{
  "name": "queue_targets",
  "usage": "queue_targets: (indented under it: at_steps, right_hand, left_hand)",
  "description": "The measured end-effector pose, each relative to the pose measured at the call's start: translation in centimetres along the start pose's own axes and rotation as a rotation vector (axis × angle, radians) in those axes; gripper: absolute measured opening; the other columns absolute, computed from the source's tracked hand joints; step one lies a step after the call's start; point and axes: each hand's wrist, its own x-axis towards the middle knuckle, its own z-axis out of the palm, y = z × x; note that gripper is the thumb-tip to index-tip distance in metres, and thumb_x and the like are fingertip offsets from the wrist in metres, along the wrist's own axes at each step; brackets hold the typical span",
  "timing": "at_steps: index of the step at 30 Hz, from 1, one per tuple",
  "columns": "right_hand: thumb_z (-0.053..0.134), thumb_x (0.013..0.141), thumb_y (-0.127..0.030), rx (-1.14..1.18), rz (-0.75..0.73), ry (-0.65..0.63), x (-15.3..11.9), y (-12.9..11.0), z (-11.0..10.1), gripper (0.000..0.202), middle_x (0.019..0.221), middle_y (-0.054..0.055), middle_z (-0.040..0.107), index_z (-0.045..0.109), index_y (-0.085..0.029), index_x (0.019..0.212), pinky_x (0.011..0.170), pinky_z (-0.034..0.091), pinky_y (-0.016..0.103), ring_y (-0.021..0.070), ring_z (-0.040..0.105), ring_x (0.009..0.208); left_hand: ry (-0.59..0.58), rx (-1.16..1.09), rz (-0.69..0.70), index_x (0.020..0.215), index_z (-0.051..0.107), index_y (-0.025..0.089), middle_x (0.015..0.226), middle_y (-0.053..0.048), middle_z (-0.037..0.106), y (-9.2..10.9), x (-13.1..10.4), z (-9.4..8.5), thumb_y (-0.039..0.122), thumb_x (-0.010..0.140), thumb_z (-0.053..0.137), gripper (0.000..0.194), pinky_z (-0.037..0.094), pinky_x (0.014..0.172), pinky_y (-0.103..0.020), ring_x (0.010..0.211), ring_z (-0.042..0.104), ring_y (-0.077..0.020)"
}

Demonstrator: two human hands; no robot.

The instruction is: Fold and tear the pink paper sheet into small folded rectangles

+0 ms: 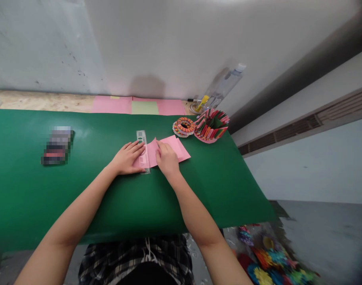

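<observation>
My left hand (129, 158) lies flat with its fingers apart, pressing a clear plastic ruler (141, 136) down across the left part of a pink sheet of paper (152, 153). The ruler stands nearly upright in view, and the paper shows through it. Just right of the ruler, my right hand (167, 158) is closed with bent fingers at the pink paper, whose upper edge rises to a raised corner by the fingertips. More pink paper (182, 150) extends out from under the right hand. The right fingertips are partly hidden.
On the green tabletop (115, 209) a blurred-out phone-like object (58, 145) lies left. Folded-paper rings (183, 126) and a folded-paper bowl (212, 126) stand right. Behind are pink sheets (112, 105), a yellow-capped item (202, 102) and a clear bottle (228, 85). Colourful paper pieces (270, 257) lie below right.
</observation>
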Motion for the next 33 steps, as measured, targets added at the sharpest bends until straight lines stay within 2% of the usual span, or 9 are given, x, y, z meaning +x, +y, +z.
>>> queue_targets:
  at_steps: [5,12,15,19,25,33]
  right_hand:
    - [0.037,0.093,-0.021,-0.145,-0.081,0.073,-0.5,-0.7,0.6,0.037,0.096,0.012,0.066,0.056,-0.013,0.123,0.063,0.042,0.026,0.0187,0.061,0.081]
    - [0.036,0.094,-0.015,-0.285,-0.34,0.179,-1.0,-1.9,1.6,0.029,0.077,0.007,0.064,0.065,-0.016,0.095,0.059,0.032,0.028,0.0156,0.054,0.069]
    - [0.036,0.093,-0.012,-0.318,-0.403,0.217,-1.1,-2.4,2.2,0.029,0.072,0.005,0.062,0.065,-0.017,0.086,0.058,0.029,0.03,0.0155,0.052,0.066]
    - [0.039,0.091,-0.013,-0.314,-0.426,0.186,-1.1,-2.7,2.9,0.027,0.069,0.006,0.06,0.062,-0.016,0.076,0.058,0.027,0.03,0.016,0.05,0.066]
    - [0.039,0.09,-0.011,-0.297,-0.447,0.167,-1.0,-3.0,3.6,0.026,0.069,0.007,0.059,0.061,-0.016,0.076,0.061,0.028,0.031,0.0168,0.049,0.068]
    - [0.037,0.09,-0.009,-0.28,-0.482,0.147,-1.1,-3.1,4.2,0.031,0.068,0.008,0.059,0.063,-0.015,0.074,0.062,0.03,0.032,0.0167,0.05,0.068]
  left_hand:
    - [0.001,-0.026,-0.003,0.144,0.027,0.015,0.15,-0.012,0.028,0.0,0.0,0.0,0.075,0.072,0.046,0.096,0.015,0.113,-0.045,0.139,0.023,-0.0307]
    - [0.0,-0.024,-0.029,0.138,0.04,0.013,0.144,-0.014,0.039,0.1,0.1,-0.1,0.069,0.071,0.053,0.088,0.017,0.113,-0.045,0.137,0.027,-0.0319]
    - [-0.003,-0.02,-0.025,0.138,0.038,0.012,0.146,-0.014,0.037,0.1,0.1,-0.2,0.065,0.071,0.055,0.087,0.017,0.114,-0.044,0.138,0.025,-0.031]
    - [-0.003,-0.017,-0.023,0.14,0.036,0.013,0.148,-0.012,0.034,0.1,0.1,-0.1,0.059,0.07,0.058,0.087,0.017,0.113,-0.044,0.139,0.023,-0.0302]
    - [0.001,-0.018,-0.034,0.14,0.038,0.015,0.147,-0.011,0.036,0.2,0.1,-0.2,0.053,0.07,0.059,0.082,0.018,0.113,-0.043,0.138,0.024,-0.0298]
    - [-0.018,-0.004,-0.035,0.14,0.038,0.019,0.149,-0.011,0.033,0.1,0.0,0.0,0.048,0.07,0.059,0.079,0.006,0.113,-0.053,0.138,0.023,-0.0321]
